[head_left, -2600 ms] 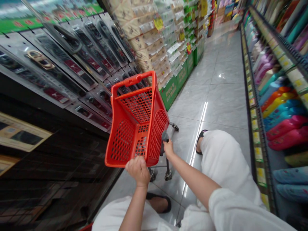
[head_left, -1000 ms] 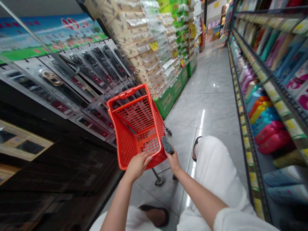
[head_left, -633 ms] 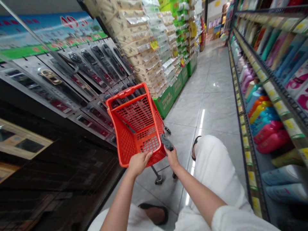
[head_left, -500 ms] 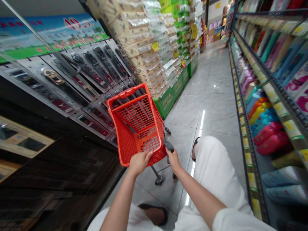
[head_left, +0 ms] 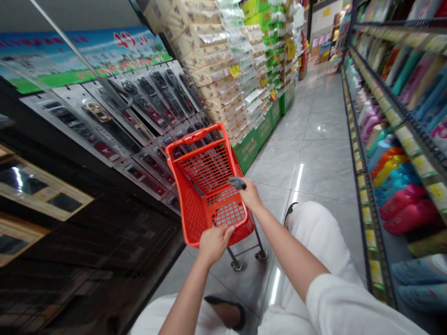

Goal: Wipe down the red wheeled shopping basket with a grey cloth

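A red plastic shopping cart [head_left: 193, 214] stands in front of me on the tiled floor, its basket showing grid walls and a grid bottom. My left hand [head_left: 215, 243] is closed over the basket's near rim, thumb on top. Pinched in my right hand [head_left: 250, 195] is a crumpled grey cloth [head_left: 237, 183], held over the right side of the basket. The fingers of that hand are partly hidden behind the cloth and the hand itself. Below the basket, the cart's dark legs and casters [head_left: 236, 265] show.
Packaged belts [head_left: 104, 121] hang on a display at left, above a dark cabinet [head_left: 104, 251]. Behind the cart rise stacked packs [head_left: 213, 70] on green bases. Along the right runs a shelf of bottles [head_left: 401, 195]. The grey tiled aisle [head_left: 293, 121] leads away between them.
My right hand has lifted the grey cloth from beside the cart's right side to above the basket. My left hand stays on the rim. The whole view has shifted slightly.
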A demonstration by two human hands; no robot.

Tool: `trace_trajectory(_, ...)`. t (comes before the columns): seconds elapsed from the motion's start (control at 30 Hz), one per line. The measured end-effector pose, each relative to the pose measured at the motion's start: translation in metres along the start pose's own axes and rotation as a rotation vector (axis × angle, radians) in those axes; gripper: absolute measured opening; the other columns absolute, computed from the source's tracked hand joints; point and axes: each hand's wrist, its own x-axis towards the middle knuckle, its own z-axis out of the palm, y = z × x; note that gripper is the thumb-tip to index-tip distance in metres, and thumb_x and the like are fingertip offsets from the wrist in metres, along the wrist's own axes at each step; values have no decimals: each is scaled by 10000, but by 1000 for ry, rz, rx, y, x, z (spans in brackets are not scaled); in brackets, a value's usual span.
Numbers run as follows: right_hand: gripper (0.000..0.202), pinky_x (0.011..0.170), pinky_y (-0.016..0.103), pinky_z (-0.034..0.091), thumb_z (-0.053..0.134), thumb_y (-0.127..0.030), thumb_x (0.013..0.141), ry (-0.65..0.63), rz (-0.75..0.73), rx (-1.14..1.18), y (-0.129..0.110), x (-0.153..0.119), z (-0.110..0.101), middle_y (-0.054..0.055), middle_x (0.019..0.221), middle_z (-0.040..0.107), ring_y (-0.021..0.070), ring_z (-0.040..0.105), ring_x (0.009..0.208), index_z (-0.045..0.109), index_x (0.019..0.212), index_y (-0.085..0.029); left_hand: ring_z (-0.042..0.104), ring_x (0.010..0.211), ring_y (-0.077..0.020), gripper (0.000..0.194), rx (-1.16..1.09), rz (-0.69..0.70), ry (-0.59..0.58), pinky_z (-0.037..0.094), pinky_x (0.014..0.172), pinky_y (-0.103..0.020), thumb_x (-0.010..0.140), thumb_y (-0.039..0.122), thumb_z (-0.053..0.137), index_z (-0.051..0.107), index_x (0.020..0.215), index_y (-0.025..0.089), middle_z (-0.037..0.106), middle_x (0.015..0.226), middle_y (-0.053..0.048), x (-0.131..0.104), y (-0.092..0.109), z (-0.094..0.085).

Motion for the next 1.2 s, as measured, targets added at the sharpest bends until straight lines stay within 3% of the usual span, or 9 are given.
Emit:
trace_trajectory(0.1, 344, 1022, 397, 454, 570, -119, 729, -19, -11, -9, 2, 10, -9, 23, 1034, 730, 219, 626, 1030, 757, 992, -239, 702, 870, -242, 559, -3, -49, 19, 400, 658, -292, 1005, 501, 198, 701, 973, 260, 755, 886, -69, -4, 21, 1)
trace_trajectory(0.33, 322, 955, 394, 491, 581, -95, 681, -96, 4, -27, -11, -6, -50, 16, 968, 757, 221, 671, 940, 776, 901, -227, 708, 882, -264, 618, -69, -112, 20, 447, 704, -334, 995, 533, 164, 708, 1013, 240, 755, 908, -109, -2, 64, 3)
trace_trajectory(0.5, 236, 939, 372, 498, 592, -159, 687, -191, 125, 125, -15, 33, -48, 26, 911, 776, 201, 694, 889, 758, 853, -175, 709, 901, -260, 644, -97, -119, 2, 464, 729, -340, 993, 530, 135, 707, 1002, 234, 753, 908, -114, 6, 78, -2)
trace_trajectory(0.63, 247, 955, 352, 484, 620, -146, 640, -301, 185, 142, -22, 42, -51, 24, 896, 776, 183, 686, 869, 756, 846, -161, 712, 915, -275, 625, -86, -182, 27, 482, 731, -351, 993, 530, 156, 713, 990, 247, 755, 926, -109, 13, 76, -5)
trace_trajectory(0.77, 270, 918, 341, 502, 640, -175, 652, -395, 225, 187, -31, 6, -72, 23, 900, 768, 195, 682, 872, 763, 892, -179, 714, 900, -286, 601, -67, -196, 49, 493, 725, -360, 993, 521, 175, 708, 984, 244, 755, 919, -105, 17, 65, -2)
trace_trajectory(0.9, 245, 886, 347, 509, 687, -226, 658, -342, 278, 226, -25, -16, -83, 24, 860, 756, 207, 676, 850, 751, 892, -185, 713, 892, -269, 618, -55, -164, 50, 489, 735, -351, 995, 520, 145, 696, 952, 243, 755, 910, -96, 18, 51, -1)
trace_trajectory(1.03, 233, 885, 354, 503, 690, -278, 671, -72, 307, 274, -6, 1, -60, 16, 834, 752, 201, 661, 863, 724, 882, -187, 708, 930, -261, 610, -60, -181, 32, 481, 735, -333, 992, 534, 145, 689, 965, 259, 756, 928, -81, 18, 41, -3)
trace_trajectory(1.13, 238, 890, 358, 504, 698, -266, 651, -44, 339, 312, 6, 8, -36, 3, 803, 749, 197, 661, 856, 720, 874, -185, 707, 936, -262, 606, -52, -197, 15, 475, 734, -330, 992, 534, 147, 691, 978, 267, 757, 940, -80, 17, 38, -3)
trace_trajectory(1.2, 243, 903, 372, 504, 695, -261, 649, -51, 346, 337, 12, -4, -30, 6, 808, 751, 204, 668, 866, 727, 877, -183, 708, 925, -262, 611, -42, -205, 6, 473, 734, -331, 990, 536, 146, 694, 967, 267, 758, 935, -81, 17, 37, -4)
